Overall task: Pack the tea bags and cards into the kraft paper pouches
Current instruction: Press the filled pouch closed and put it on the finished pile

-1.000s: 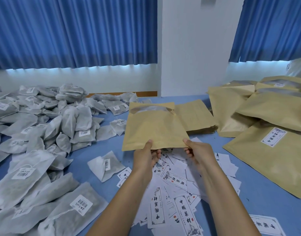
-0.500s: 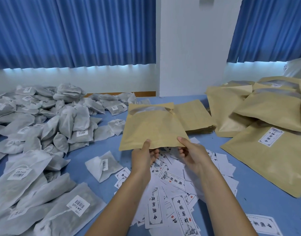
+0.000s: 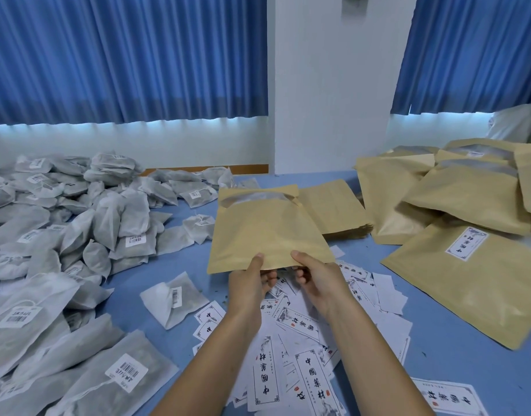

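A flat kraft paper pouch [image 3: 264, 232] with a clear window near its far end is held above the blue table. My left hand [image 3: 250, 285] pinches its near edge, thumb on top. My right hand [image 3: 318, 280] pinches the same edge just to the right. Under my hands lies a scatter of white cards [image 3: 300, 349] with black printed characters. A large heap of grey-white tea bags [image 3: 78, 235] with barcode labels covers the left of the table. One single tea bag [image 3: 171, 298] lies apart, left of my left wrist.
A stack of flat pouches [image 3: 333, 208] sits behind the held one. Filled and labelled pouches [image 3: 468, 265] pile up at the right. One card [image 3: 450, 397] lies near the front right. A white pillar [image 3: 330, 85] and blue curtains [image 3: 123, 55] back the table [image 3: 456, 355].
My right hand slid left along the pouch's near edge, closer to my left hand. The pouch stays held in about the same place.
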### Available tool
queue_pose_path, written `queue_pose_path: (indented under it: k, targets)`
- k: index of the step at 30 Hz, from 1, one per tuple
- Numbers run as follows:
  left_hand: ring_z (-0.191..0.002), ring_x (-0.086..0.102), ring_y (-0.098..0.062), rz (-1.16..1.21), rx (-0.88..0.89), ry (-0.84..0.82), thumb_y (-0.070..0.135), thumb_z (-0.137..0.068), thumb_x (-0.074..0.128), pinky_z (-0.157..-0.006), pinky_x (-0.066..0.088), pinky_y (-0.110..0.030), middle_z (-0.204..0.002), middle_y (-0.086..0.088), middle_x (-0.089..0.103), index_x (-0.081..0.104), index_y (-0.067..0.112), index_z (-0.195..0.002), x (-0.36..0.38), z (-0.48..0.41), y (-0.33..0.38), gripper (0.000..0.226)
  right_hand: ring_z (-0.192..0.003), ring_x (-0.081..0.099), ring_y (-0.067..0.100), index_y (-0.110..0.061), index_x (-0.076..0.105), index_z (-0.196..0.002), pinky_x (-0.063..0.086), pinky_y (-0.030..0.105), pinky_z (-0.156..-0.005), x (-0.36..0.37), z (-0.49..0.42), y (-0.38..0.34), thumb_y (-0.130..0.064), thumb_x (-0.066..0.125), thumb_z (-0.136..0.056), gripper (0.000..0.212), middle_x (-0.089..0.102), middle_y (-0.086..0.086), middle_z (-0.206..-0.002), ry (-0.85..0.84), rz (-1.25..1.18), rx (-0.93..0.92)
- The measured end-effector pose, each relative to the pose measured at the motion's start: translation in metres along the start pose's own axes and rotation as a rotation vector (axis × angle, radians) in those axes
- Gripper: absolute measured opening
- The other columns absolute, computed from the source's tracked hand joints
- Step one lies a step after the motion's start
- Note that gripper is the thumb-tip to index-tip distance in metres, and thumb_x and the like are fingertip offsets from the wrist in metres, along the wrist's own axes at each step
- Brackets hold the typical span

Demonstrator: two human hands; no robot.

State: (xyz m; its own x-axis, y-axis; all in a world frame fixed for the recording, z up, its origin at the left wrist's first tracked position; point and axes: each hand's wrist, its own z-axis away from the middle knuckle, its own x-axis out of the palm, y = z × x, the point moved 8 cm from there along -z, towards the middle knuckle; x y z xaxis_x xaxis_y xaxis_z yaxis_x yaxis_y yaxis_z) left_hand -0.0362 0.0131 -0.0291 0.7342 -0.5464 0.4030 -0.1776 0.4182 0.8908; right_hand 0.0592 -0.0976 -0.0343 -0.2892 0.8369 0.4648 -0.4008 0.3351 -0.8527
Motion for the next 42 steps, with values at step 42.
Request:
queue_pose_path:
  k: [42]
  targets:
    - [-0.043, 0.052, -0.01, -0.204, -0.004, 0.059, 0.022, -0.096, 0.054, -0.047, 0.041, -0.022, -0.058, -0.004, 0.059, 0.058, 0.008, -0.08, -0.013, -0.005, 0.007, 0.021, -0.051, 0.041, 0.011, -0.007, 0.059, -0.084, 0.034, 0.017, -0.042, -0.017, -0.006, -0.005, -0.007, 0.064, -0.089, 0.007, 0.053, 0.003, -0.069, 0.136, -0.1, -0.012]
